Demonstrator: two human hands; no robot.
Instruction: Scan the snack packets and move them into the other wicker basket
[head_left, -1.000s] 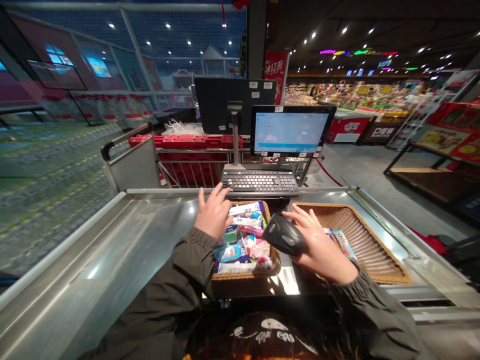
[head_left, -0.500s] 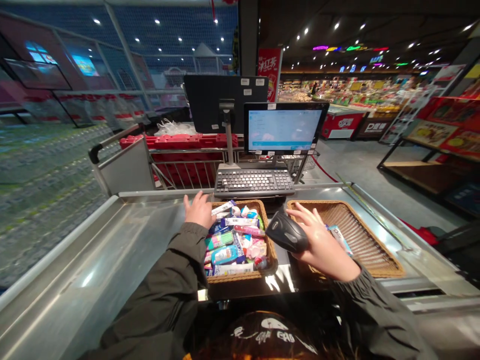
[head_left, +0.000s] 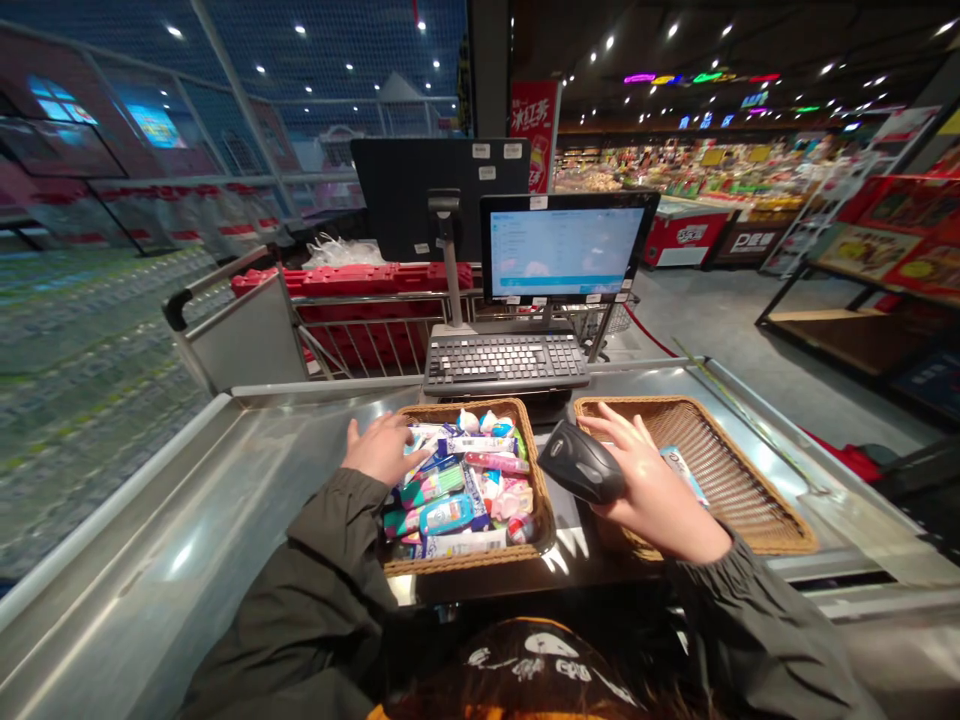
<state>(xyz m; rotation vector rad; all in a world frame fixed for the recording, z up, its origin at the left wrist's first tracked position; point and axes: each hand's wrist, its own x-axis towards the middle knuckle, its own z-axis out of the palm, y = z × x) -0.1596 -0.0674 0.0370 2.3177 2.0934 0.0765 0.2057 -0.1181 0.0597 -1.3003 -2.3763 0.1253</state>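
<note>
My left hand point(head_left: 381, 450) reaches over the left rim of a wicker basket point(head_left: 480, 563), its fingers spread and nothing visibly held. Small packaged goods fill this basket: a blue-capped packet point(head_left: 446, 513), a pink tube-like pack point(head_left: 496, 462), white-and-blue sticks point(head_left: 480, 444) and round wrapped sweets. In my right hand point(head_left: 664, 492) is a black barcode scanner point(head_left: 581, 462), its head pointing left toward the filled basket. Under and beyond that hand stands a second wicker basket point(head_left: 742, 480), where one light-blue and white packet point(head_left: 681, 470) lies.
A keyboard point(head_left: 506, 360) and a lit monitor point(head_left: 566, 252) stand behind the baskets, with a second screen's dark back point(head_left: 420, 195) beside them. Metal counter surfaces point(head_left: 187, 500) extend to both sides. A trolley point(head_left: 240, 325) is parked beyond the counter.
My left hand has drawn left and slightly nearer, baring more of the basket's left side. My right hand keeps the scanner in nearly the same place. The view has shifted slightly.
</note>
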